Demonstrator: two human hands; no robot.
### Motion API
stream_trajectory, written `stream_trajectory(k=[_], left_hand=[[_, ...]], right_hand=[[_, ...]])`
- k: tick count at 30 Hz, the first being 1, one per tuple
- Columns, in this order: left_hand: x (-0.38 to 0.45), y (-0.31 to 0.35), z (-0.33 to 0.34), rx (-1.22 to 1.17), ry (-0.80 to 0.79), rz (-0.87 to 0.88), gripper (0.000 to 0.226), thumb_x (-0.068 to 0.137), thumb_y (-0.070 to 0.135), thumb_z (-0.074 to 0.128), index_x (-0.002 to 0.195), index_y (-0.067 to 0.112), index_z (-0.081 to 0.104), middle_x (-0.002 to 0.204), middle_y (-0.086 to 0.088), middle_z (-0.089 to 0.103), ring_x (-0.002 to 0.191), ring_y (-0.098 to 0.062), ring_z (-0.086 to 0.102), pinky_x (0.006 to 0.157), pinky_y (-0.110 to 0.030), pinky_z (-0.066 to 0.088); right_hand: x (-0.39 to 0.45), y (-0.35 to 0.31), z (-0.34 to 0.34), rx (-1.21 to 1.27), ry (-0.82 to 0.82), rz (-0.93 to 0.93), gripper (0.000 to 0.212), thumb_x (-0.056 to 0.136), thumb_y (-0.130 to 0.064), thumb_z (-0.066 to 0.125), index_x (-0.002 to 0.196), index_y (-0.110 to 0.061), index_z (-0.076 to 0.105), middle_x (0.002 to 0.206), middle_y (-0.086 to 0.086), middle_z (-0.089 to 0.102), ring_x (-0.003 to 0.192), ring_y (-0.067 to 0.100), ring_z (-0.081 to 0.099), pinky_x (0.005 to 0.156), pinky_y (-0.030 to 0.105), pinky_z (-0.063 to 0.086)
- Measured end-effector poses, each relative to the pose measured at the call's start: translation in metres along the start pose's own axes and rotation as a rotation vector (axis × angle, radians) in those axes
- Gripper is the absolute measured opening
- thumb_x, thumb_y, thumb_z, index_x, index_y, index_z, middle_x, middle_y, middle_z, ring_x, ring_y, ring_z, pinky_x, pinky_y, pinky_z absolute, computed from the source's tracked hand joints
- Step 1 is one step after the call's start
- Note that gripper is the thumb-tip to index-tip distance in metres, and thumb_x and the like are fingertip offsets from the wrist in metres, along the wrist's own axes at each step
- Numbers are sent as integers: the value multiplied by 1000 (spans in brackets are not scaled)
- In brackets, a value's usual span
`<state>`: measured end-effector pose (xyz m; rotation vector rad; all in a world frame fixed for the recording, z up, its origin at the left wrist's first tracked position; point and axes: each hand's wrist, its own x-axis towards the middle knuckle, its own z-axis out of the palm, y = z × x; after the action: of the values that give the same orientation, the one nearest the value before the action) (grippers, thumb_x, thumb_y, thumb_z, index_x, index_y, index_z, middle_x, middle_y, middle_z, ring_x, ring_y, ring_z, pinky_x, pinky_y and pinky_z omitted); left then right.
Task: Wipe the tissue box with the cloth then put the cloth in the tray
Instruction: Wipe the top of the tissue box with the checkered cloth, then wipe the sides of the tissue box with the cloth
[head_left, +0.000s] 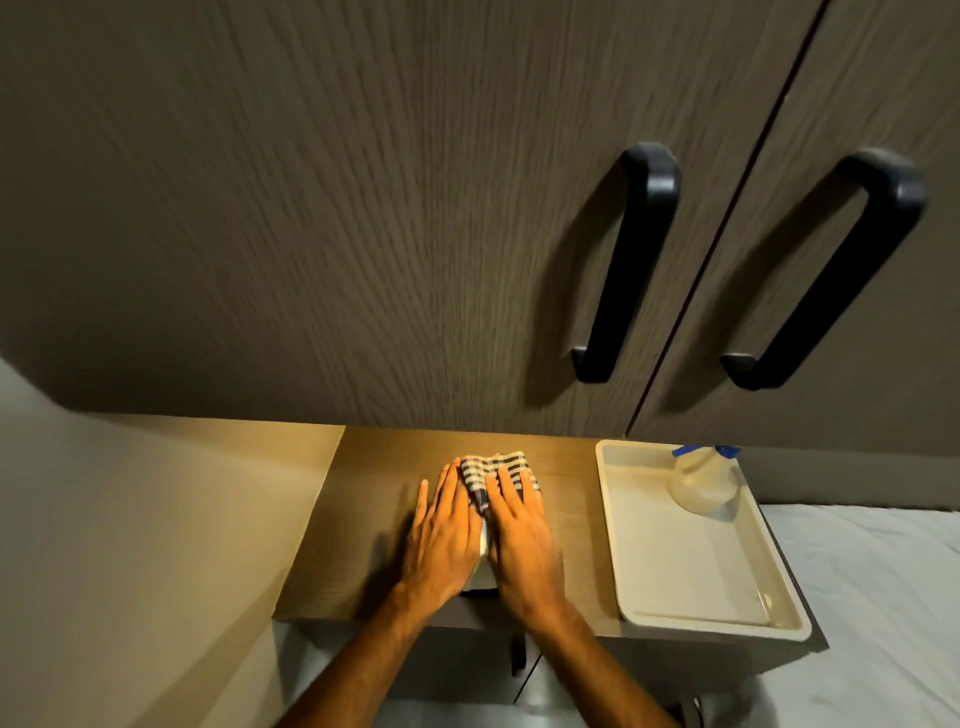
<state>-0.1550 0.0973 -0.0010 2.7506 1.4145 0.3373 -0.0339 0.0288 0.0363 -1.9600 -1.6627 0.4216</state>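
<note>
My left hand (445, 535) and right hand (522, 530) press flat, fingers spread, rubbing the cloth (493, 475) over the tissue box (480, 577) mid-shelf; wiping is underway, and the tray (613, 525) at the right edge awaits the cloth

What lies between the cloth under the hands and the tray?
Only bare wooden tabletop lies between the cloth and the tray, in the head view.
</note>
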Motion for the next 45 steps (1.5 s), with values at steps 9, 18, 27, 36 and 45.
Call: stream_trajectory(k=[9,18,27,36,45], left_hand=[[1,0,0,-29,19,-53,69,89,34,60,147,2,39,156,-18,36,145,-33,34,119,-56,21],[0,2,-6,19,-16,-39,63,94,30,60,146,0,41,153,-21,40,141,-37,40,112,-56,39],[-1,2,-12,-34,-49,-16,60,94,29,59,146,5,41,156,-19,34,145,-34,34,119,-56,26],[1,4,-19,20,-124,-101,63,101,41,9,156,10,14,165,-9,9,153,-26,6,126,-47,4],[49,41,-37,-195,-164,-170,45,107,35,25,147,19,40,161,-7,29,152,-24,13,123,-49,1]], right_hand=[[-37,3,11,154,39,99,77,90,-65,21,157,-28,17,167,-9,7,154,6,-6,126,43,21],[13,1,-14,211,7,144,74,93,-61,33,157,-26,21,167,-5,19,155,21,13,124,43,25],[-6,2,5,34,15,-24,65,99,-45,45,157,-26,21,165,-10,7,155,14,1,127,35,9],[23,52,-18,779,228,650,37,104,-36,40,132,-20,59,123,6,68,108,21,66,87,30,55],[-8,99,-10,1431,167,936,53,99,-49,44,144,-21,49,141,7,57,124,32,58,108,44,46]])
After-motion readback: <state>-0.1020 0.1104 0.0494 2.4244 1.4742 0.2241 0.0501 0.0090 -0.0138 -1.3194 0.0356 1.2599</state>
